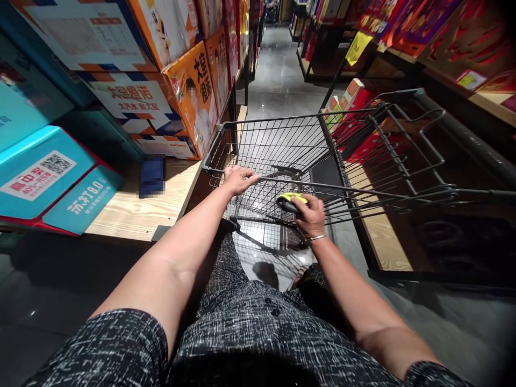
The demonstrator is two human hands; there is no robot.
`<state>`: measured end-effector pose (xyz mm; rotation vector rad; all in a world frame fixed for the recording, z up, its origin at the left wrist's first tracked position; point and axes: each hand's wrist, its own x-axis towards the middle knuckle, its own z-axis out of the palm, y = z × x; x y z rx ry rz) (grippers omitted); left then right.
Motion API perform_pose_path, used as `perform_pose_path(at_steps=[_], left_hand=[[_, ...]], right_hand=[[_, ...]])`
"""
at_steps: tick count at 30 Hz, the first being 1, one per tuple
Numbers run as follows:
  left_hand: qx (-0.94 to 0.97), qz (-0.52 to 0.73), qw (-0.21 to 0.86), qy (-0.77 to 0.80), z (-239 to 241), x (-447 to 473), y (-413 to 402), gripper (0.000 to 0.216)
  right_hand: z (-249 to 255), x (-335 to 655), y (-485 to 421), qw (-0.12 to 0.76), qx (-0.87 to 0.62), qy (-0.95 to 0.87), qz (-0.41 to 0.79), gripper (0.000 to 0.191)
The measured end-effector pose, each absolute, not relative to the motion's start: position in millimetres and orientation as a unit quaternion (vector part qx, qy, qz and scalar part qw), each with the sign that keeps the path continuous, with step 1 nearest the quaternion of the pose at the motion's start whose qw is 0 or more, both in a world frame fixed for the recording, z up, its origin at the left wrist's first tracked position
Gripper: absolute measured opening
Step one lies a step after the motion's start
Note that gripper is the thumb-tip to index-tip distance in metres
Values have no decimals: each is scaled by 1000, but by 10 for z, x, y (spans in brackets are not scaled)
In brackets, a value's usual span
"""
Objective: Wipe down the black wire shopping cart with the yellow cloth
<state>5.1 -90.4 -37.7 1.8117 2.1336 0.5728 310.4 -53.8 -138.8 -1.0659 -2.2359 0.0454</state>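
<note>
A dark grey wire shopping cart [278, 126] stands crosswise in front of me, its handle [470, 137] to the right. My left hand [241, 180] lies over the near top rim close to the cart's left end, with its fingers curled onto the bar. At the cart's near side, my right hand [312, 214] is closed around a yellow-and-dark-grey cloth [291, 202]. The cloth looks folded and bunched, and the fingers hide part of it. It is against or just in front of the wire side; I cannot tell whether it touches.
Stacked orange-and-white cartons [185, 97] and a turquoise box [60, 177] stand on a wooden shelf [133, 220] at left, near a dark blue item [152, 176]. Shelves with red packages [363, 118] line the right. A shiny floor aisle [278, 70] runs ahead.
</note>
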Motion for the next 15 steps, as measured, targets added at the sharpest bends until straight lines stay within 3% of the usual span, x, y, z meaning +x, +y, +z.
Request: perform_pose_path(at_steps=[4, 8, 15], left_hand=[[628, 179, 153, 742, -327, 52, -909, 36], [642, 170, 149, 733, -226, 159, -922, 31], [713, 179, 163, 658, -121, 825, -868, 71]], right_hand=[[-753, 3511, -376, 432, -434, -787, -79, 46], [-488, 3817, -227, 477, -476, -725, -140, 35], [-535, 3175, -339, 393, -468, -784, -107, 58]])
